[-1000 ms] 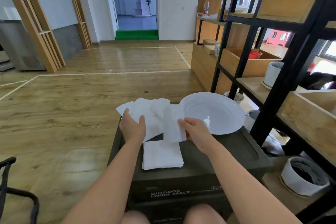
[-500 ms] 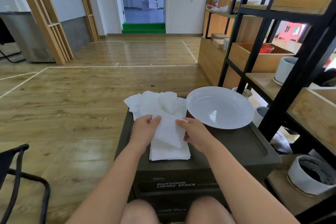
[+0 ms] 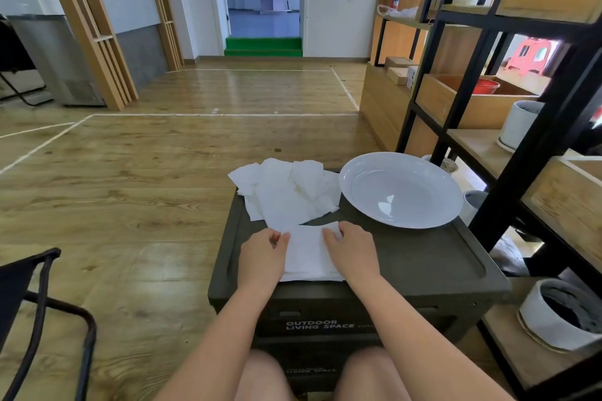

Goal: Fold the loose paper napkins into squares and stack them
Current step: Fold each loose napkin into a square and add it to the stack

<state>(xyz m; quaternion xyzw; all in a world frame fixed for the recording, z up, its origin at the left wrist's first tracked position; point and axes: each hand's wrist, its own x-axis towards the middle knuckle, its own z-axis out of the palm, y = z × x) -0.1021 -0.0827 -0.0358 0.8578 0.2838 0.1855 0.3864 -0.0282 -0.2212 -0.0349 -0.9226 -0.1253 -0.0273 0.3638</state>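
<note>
A pile of loose white paper napkins (image 3: 286,192) lies at the far left of the dark box lid (image 3: 423,257). Nearer to me sits a stack of folded napkins (image 3: 308,257), with one napkin laid on top. My left hand (image 3: 262,257) pinches that top napkin's left edge between thumb and fingers. My right hand (image 3: 351,251) holds its right side near the far corner, fingers curled onto the paper. Both hands cover the sides of the stack.
A large white plate (image 3: 400,192) stands on the lid's far right. A black metal shelf with wooden boxes (image 3: 508,153) and white pots rises on the right. A black chair frame (image 3: 39,309) is at the lower left. Wooden floor lies beyond.
Both hands have brought the napkin down from above the loose pile onto the folded stack, and they now hold it flat there. The view has shifted down and closer.
</note>
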